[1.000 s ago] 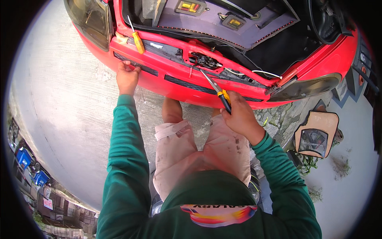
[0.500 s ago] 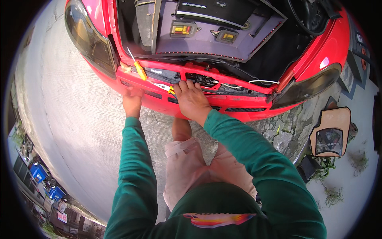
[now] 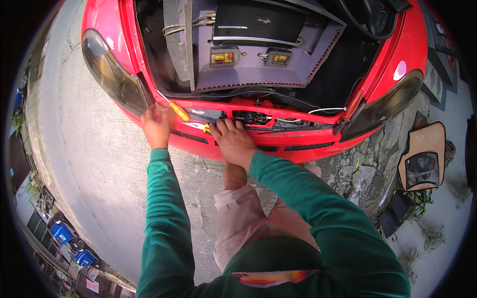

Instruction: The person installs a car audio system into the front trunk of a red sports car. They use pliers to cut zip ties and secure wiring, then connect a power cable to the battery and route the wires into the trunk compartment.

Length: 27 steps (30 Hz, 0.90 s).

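Your right hand (image 3: 233, 144) bends over the red bumper (image 3: 298, 157), perhaps steadying the yellow-handled pliers (image 3: 206, 128) beneath, though its grip is hidden, while your left hand (image 3: 157, 130), half-curled and blurred, possibly empty, hovers near the yellow screwdriver (image 3: 179, 111).

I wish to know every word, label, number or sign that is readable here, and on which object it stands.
I do not copy printed wording; it stands here:
Dark panel on the tan mat: pale lettering, not quoted.
Black box: pale emblem; small line too small to read.
Red-and-white sign, lower left: too small.
Shirt print: foreshortened, unreadable.
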Each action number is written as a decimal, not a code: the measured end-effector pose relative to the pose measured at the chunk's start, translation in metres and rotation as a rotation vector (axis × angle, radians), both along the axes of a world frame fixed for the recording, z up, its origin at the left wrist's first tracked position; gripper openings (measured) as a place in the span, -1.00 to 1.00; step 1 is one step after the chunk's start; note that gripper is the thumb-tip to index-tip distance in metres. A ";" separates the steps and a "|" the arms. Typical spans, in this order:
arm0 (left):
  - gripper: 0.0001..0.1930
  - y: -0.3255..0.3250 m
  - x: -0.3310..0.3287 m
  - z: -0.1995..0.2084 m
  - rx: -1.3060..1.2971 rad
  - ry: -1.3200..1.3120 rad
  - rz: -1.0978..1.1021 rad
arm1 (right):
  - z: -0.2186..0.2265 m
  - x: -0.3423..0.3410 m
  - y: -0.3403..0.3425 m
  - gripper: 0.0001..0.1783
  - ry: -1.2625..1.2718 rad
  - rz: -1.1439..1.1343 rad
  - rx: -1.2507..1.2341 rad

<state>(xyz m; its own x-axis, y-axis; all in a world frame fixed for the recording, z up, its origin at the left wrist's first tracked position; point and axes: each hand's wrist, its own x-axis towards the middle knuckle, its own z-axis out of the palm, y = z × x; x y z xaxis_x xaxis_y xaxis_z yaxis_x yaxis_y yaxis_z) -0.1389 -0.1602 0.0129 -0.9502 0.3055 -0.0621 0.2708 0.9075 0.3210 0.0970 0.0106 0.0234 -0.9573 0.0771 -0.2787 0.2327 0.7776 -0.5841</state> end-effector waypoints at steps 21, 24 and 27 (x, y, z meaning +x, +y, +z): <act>-0.57 -0.011 0.031 0.014 0.433 -0.344 0.467 | 0.038 0.081 0.026 -0.35 0.069 -0.342 -0.305; -0.57 0.015 0.090 0.067 0.482 -0.643 0.117 | 0.058 0.108 0.045 -0.35 -0.008 -0.565 -0.652; -0.57 0.071 0.162 0.106 0.432 -0.776 -0.270 | 0.063 0.131 0.066 -0.34 -0.057 -0.733 -1.061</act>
<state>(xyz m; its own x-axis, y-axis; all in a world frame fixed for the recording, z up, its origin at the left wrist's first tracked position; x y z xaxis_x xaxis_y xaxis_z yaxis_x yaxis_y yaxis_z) 0.0234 -0.0890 0.1187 -0.5837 0.6549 -0.4801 0.0232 0.6045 0.7963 0.2278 0.0767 0.0862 -0.7708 0.2932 -0.5656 0.4505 -0.3769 -0.8093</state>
